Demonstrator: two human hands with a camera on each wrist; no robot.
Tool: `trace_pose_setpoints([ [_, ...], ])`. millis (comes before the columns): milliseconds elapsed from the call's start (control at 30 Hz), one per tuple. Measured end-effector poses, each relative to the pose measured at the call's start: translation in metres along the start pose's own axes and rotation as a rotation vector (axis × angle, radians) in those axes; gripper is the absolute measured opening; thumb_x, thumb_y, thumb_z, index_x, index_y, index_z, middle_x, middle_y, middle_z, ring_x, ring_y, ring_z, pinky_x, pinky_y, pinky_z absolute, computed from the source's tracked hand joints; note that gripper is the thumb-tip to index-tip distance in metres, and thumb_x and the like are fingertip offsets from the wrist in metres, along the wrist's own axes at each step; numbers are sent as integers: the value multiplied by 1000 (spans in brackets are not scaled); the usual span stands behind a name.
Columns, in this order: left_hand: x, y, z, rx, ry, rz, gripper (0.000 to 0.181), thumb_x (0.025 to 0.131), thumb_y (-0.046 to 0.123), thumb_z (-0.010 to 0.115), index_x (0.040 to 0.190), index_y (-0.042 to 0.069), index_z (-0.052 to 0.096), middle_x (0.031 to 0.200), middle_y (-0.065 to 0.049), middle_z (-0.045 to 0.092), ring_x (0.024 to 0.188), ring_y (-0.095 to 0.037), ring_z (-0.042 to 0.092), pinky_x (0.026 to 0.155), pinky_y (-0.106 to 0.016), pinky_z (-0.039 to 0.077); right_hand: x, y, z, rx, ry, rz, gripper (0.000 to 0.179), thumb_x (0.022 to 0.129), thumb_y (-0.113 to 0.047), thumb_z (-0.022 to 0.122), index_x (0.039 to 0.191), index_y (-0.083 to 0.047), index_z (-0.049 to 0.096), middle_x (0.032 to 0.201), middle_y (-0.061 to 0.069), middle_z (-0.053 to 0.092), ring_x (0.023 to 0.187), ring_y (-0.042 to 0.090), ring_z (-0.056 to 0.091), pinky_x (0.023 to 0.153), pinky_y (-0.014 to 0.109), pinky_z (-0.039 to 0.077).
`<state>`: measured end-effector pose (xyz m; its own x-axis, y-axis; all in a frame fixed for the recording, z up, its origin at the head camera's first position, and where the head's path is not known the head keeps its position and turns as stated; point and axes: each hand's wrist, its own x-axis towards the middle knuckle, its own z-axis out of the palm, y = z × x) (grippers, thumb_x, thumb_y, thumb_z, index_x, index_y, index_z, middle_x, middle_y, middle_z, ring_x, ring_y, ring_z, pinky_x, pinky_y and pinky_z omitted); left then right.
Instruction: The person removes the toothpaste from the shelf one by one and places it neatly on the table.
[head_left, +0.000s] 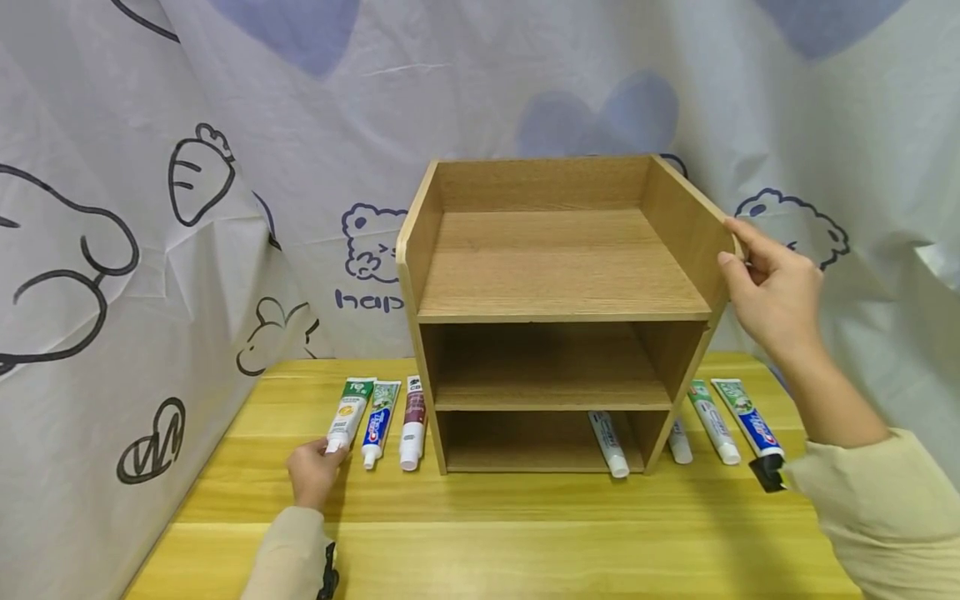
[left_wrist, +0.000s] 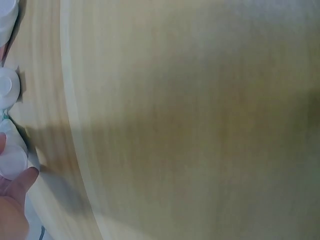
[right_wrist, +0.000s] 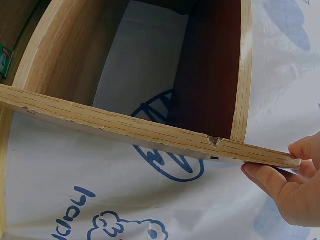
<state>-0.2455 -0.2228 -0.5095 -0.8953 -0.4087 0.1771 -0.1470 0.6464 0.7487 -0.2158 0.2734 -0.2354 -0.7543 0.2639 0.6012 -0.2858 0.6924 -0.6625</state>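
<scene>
A small wooden shelf (head_left: 570, 250) stands on the table, with an open top and two compartments below. My right hand (head_left: 776, 287) pinches the top edge of its right side panel, thumb inside and fingers outside; the right wrist view shows this hand (right_wrist: 292, 180) at the panel's corner. At the left, my left hand (head_left: 313, 472) holds the cap end of a green and white toothpaste tube (head_left: 350, 408). The left wrist view shows the white cap (left_wrist: 12, 162) between thumb and finger. One white toothpaste tube (head_left: 609, 444) lies in the shelf's bottom compartment, its cap sticking out in front.
Left of the shelf lie a blue and green toothpaste tube (head_left: 380, 421) and a maroon and white one (head_left: 413, 423). On the right are a partly hidden white tube (head_left: 679, 442), a green and white tube (head_left: 715, 422) and a blue and green tube (head_left: 748, 417). A printed curtain (head_left: 480, 100) hangs behind.
</scene>
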Motion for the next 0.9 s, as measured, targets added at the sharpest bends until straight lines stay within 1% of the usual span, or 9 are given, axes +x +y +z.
trace_pose_setpoints([
  [167,0,0,-1,32,17,24,32,78,3,67,101,-19,62,98,-36,62,88,-45,62,76,-52,53,-1,0,0,-4,-2,7,39,91,-9,52,130,-10,54,117,26,58,62,-22,44,51,-5,39],
  [300,1,-4,-2,39,20,34,31,78,3,68,99,-19,63,95,-35,63,84,-42,63,71,-50,54,-2,-1,0,-2,-1,2,39,91,-9,52,130,-10,54,117,27,58,62,-23,44,52,-5,39],
  [433,2,-9,-3,42,39,44,31,77,3,68,98,-18,64,92,-34,64,80,-41,63,68,-48,54,-2,-1,0,-5,0,2,39,91,-9,52,130,-9,54,116,28,58,61,-22,44,51,-4,38],
  [533,2,-11,-6,52,41,45,32,77,3,68,100,-19,63,94,-35,63,82,-42,62,71,-50,54,-3,-2,0,-15,5,7,39,91,-9,52,130,-10,54,115,28,59,60,-21,44,50,-4,38],
  [633,2,-12,-9,65,26,40,33,77,3,68,101,-19,62,97,-36,62,86,-44,62,74,-52,53,-3,-2,0,-20,9,14,39,91,-9,52,130,-11,54,115,27,59,59,-21,44,49,-4,38],
  [733,3,-12,-10,83,8,50,35,78,5,70,102,-19,62,98,-36,62,87,-44,62,75,-53,53,-3,-3,0,-14,22,10,39,91,-8,53,129,-11,55,114,26,60,58,-21,44,49,-4,39],
  [800,3,-12,-10,92,0,63,35,77,5,71,101,-18,63,97,-36,62,83,-42,62,72,-52,52,-3,-4,0,-12,26,12,39,91,-8,53,129,-11,55,115,26,60,58,-21,44,49,-4,39],
  [900,4,-14,-9,105,0,82,34,75,9,74,97,-16,65,91,-34,64,71,-35,59,62,-45,51,-2,-4,0,-13,25,15,39,91,-8,53,129,-11,55,116,26,59,59,-22,45,50,-5,39],
])
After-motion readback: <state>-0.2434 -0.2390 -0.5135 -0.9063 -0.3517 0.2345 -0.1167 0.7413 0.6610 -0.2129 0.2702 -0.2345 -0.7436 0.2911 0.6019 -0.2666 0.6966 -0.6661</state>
